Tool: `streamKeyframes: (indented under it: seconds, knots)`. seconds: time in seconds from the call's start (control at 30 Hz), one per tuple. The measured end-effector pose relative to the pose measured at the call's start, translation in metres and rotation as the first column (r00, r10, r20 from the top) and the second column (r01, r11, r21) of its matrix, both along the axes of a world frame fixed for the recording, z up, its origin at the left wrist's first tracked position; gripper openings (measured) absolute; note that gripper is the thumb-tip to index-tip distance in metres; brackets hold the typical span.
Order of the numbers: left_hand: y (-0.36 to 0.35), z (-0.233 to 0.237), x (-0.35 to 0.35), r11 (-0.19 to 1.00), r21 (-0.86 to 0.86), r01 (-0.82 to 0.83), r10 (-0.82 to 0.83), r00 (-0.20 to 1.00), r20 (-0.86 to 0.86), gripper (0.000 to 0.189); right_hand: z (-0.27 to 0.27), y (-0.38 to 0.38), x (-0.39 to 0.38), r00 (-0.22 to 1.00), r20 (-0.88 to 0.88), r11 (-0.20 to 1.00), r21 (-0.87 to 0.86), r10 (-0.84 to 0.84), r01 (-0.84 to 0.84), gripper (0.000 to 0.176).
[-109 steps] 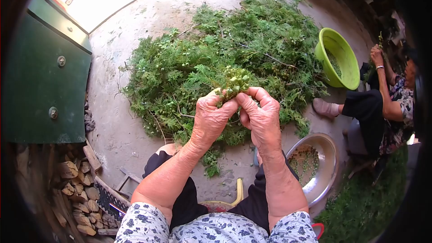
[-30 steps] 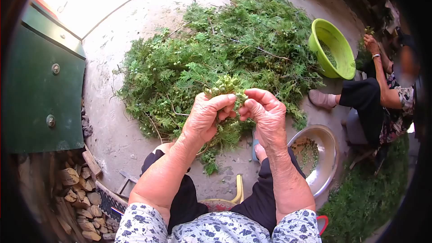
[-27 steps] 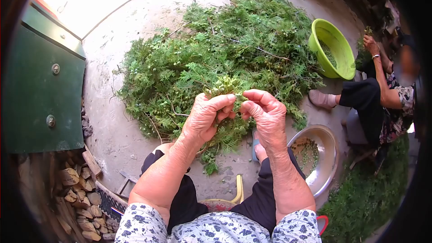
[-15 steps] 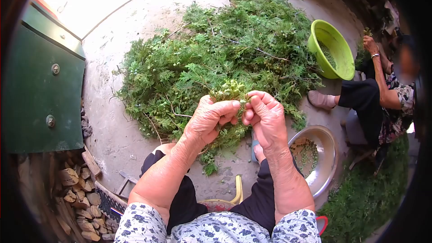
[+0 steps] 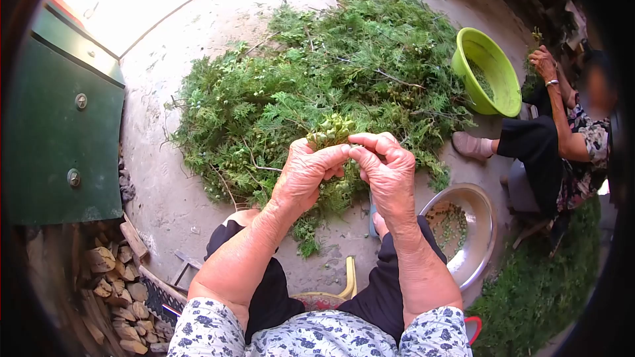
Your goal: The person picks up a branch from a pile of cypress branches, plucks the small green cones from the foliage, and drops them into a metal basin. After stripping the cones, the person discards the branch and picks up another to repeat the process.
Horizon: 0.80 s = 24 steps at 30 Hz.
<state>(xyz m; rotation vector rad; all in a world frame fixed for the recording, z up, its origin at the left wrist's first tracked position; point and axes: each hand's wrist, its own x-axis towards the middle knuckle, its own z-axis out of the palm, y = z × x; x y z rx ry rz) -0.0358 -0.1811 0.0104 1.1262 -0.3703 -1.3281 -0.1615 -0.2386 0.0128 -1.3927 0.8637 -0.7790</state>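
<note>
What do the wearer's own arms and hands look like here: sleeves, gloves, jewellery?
Both the left hand and right hand are bare: no gloves, and no ring, watch or bracelet shows. The forearms are uncovered. The left sleeve and right sleeve are short, of pale fabric printed with small blue flowers.

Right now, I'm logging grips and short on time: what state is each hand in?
Left hand: closed around the sprig, holding it up.
Right hand: fingertips pinched shut on the same sprig.
</note>
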Motion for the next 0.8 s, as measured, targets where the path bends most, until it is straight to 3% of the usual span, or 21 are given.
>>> streamKeyframes:
  seconds: [0.1,0.13,0.17,0.23,0.33,0.4,0.43,0.63,0.8]
  knots:
    - [0.002,0.001,0.001,0.999,-0.006,0.041,-0.041,0.998,-0.042,0.011,-0.001,-0.002,-0.001,0.999,0.046,1.000,-0.009,-0.021,0.021,0.013]
    - [0.002,0.002,0.002,0.998,-0.012,0.058,-0.059,0.995,-0.085,0.012,-0.003,-0.006,-0.004,0.964,0.263,0.964,0.264,-0.035,-0.037,0.013]
    - [0.003,-0.001,0.003,0.998,-0.013,0.059,-0.059,0.995,-0.085,0.012,-0.005,-0.010,-0.008,0.884,0.455,0.855,0.496,-0.108,-0.151,0.014]
    - [0.002,-0.008,0.006,0.998,-0.059,0.038,-0.049,0.978,-0.201,0.016,-0.001,-0.018,-0.008,0.801,0.568,0.861,0.489,-0.192,-0.141,0.013]
    - [0.001,-0.006,0.008,1.000,-0.026,-0.002,-0.006,0.960,-0.281,0.021,0.010,-0.022,-0.009,0.819,0.507,0.843,0.535,-0.268,-0.056,0.011]
    - [0.001,-0.007,0.008,1.000,-0.009,-0.015,0.011,0.943,-0.332,0.022,-0.004,-0.023,-0.013,0.864,0.488,0.848,0.504,-0.123,-0.164,0.011]
    - [0.001,-0.007,0.008,1.000,-0.009,-0.013,0.009,0.943,-0.332,0.022,-0.005,-0.020,-0.012,0.903,0.416,0.843,0.520,-0.106,-0.141,0.015]
    - [0.001,0.001,0.003,0.998,0.049,0.045,-0.035,0.982,-0.187,0.017,-0.004,-0.008,-0.004,0.953,0.303,0.872,0.472,-0.023,-0.129,0.023]
    - [0.001,0.010,-0.001,0.995,0.055,0.083,-0.076,0.989,-0.128,0.010,-0.013,-0.009,-0.008,0.930,0.367,0.856,0.492,-0.038,-0.159,0.015]
